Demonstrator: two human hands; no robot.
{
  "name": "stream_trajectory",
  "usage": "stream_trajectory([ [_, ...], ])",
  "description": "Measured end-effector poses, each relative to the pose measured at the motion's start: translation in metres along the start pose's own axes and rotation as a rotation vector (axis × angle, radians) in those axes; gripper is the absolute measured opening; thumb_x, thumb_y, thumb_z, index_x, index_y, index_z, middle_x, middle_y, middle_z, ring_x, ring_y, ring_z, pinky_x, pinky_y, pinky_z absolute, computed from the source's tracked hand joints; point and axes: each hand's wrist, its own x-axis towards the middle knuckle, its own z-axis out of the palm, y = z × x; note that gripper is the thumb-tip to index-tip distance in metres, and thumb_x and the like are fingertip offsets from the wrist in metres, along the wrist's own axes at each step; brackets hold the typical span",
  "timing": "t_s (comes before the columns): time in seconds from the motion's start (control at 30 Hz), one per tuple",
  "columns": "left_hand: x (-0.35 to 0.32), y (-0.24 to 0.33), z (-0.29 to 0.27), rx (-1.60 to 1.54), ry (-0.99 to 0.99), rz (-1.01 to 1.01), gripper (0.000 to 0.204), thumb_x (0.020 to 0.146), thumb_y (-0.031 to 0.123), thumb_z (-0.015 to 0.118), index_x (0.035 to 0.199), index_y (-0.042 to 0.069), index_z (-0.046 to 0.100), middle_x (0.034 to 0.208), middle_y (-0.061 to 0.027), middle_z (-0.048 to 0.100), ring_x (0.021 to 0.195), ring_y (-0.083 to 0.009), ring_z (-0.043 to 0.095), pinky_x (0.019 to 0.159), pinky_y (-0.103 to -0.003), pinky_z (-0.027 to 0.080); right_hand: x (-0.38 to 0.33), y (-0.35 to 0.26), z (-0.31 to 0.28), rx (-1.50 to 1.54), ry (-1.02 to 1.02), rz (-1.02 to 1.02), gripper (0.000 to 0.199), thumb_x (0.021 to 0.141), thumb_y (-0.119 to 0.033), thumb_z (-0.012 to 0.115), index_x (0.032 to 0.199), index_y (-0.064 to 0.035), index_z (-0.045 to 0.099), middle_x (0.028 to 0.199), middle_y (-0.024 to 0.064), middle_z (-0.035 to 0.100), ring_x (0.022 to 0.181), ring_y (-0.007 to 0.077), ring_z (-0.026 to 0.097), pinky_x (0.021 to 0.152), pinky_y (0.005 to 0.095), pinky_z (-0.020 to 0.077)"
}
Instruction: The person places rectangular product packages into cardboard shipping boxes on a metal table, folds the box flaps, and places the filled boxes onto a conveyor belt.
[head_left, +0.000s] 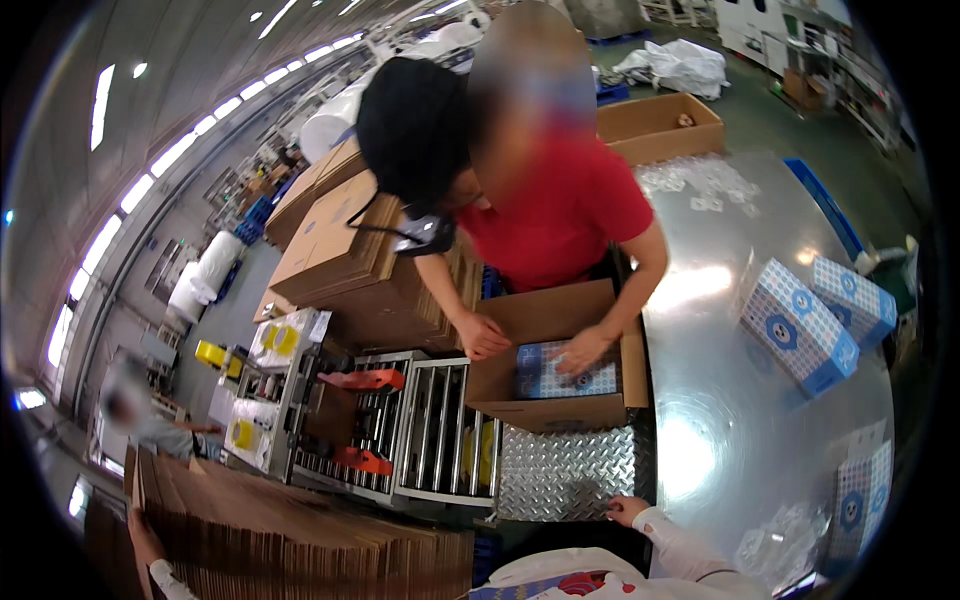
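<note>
At the lower left, my left hand (pixel 145 537) reaches to the end of a stack of flattened cardboard cartons (pixel 300 530) and touches its edge. Its fingers are too hidden to show whether they grip a sheet. My right hand (pixel 628 510) rests at the near edge of a diamond-patterned metal plate (pixel 565 470), fingers loosely bent and holding nothing I can see. Beyond the plate stands an open cardboard box (pixel 545 412) with blue-and-white packages (pixel 540 383) inside. A co-worker in a red shirt (pixel 555 210) has one hand on these packages and the other at the box's left wall.
A roller conveyor (pixel 437 425) with orange-red guides (pixel 362 380) joins the plate's left side. To the right is a shiny metal table (pixel 700 330) bearing blue-patterned packages (pixel 800 325) and clear plastic pieces (pixel 785 540). Flattened cartons (pixel 345 245) are piled behind the conveyor.
</note>
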Motion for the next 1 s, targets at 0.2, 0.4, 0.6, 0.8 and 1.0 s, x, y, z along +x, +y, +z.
stream_trajectory([
  [0.2, 0.038, 0.063, -0.020, -0.035, 0.256, -0.138, 0.015, 0.094, 0.007, 0.056, 0.107, 0.001, 0.063, 0.100, -0.0170, 0.067, 0.095, -0.0359, 0.064, 0.082, -0.040, 0.051, 0.015, -0.031, 0.018, 0.280, -0.008, 0.071, 0.042, 0.082, -0.036, 0.073, 0.111, -0.0053, 0.068, 0.092, 0.0092, 0.071, 0.085, 0.0198, 0.067, 0.078, 0.0327, 0.0524],
  [0.4, 0.069, 0.436, -0.162, -0.368, 0.451, 0.933, 0.014, 0.075, 0.014, 0.068, 0.077, 0.008, 0.055, 0.071, -0.0054, 0.052, 0.066, -0.0225, 0.056, 0.058, -0.037, 0.045, 0.063, -0.222, -0.021, 0.226, 0.362, -0.504, 0.047, 0.083, -0.029, 0.073, 0.122, -0.0055, 0.061, 0.116, 0.0145, 0.062, 0.109, 0.0287, 0.061, 0.096, 0.0370, 0.0469],
  [0.6, 0.139, 0.500, -0.168, -1.232, 0.109, 1.096, 0.017, 0.078, 0.017, 0.072, 0.080, 0.003, 0.061, 0.064, -0.0070, 0.059, 0.057, -0.0185, 0.061, 0.053, -0.031, 0.049, -0.026, -0.420, -0.039, 0.173, 0.478, -0.882, 0.079, 0.078, -0.032, 0.080, 0.142, -0.0049, 0.042, 0.143, 0.0177, 0.046, 0.132, 0.0334, 0.045, 0.111, 0.0419, 0.0345],
  [0.8, 0.123, 0.441, 0.076, -1.056, -0.678, 1.009, 0.005, 0.075, 0.015, 0.075, 0.076, 0.012, 0.072, 0.068, -0.0054, 0.062, 0.069, -0.0219, 0.067, 0.064, -0.037, 0.054, -0.111, -0.341, -0.165, -0.555, 0.734, -0.460, 0.024, 0.073, -0.026, 0.079, 0.089, -0.0115, 0.070, 0.082, 0.0039, 0.070, 0.077, 0.0232, 0.067, 0.088, 0.0393, 0.0469],
  [1.0, -0.021, 0.584, 0.109, -1.120, -1.204, 1.537, 0.045, 0.096, 0.040, 0.054, 0.123, 0.005, 0.059, 0.093, -0.0241, 0.067, 0.087, -0.0409, 0.064, 0.077, -0.045, 0.051, -0.048, -0.356, -0.114, -0.793, 0.921, -0.681, 0.029, 0.076, -0.015, 0.067, 0.105, -0.0161, 0.068, 0.085, -0.0002, 0.062, 0.090, 0.0192, 0.060, 0.095, 0.0401, 0.0424],
])
